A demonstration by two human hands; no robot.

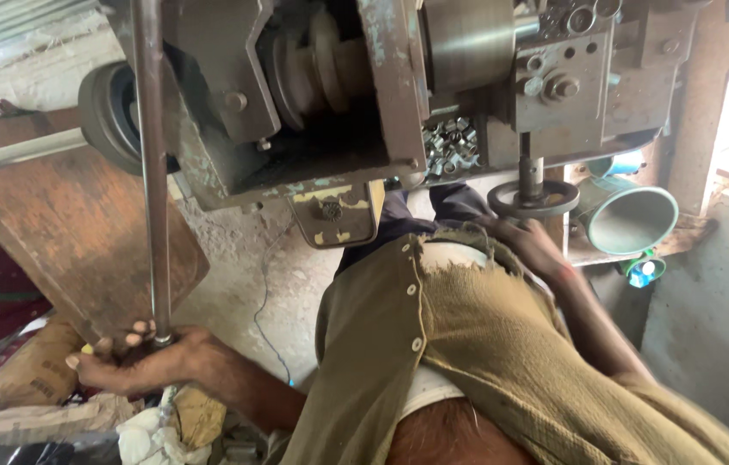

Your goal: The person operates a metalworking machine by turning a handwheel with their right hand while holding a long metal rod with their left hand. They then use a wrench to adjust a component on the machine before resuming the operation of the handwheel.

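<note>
Nearest the camera, filling the lower right of the frame, is the person's own torn olive shirt with a row of pale buttons.

At lower left, the left hand is wrapped around the bottom end of a long steel lever rod, fingers curled over it and thumb side toward the body. The rod runs almost straight up the frame to the machine at the top. Below that hand lie crumpled white rags and a brown sack.

At centre right, the right hand reaches up from the shirt to a small dark handwheel, touching its near rim; whether the fingers clasp it or only rest on it cannot be told.

Further off, across the top of the frame, sits a grimy grey-green lathe-like machine with a stepped pulley at upper centre and a tray of small metal nuts just beside the handwheel's shaft. A green metal funnel lies to the right, and a rusty brown panel leans at left over the concrete floor.
</note>
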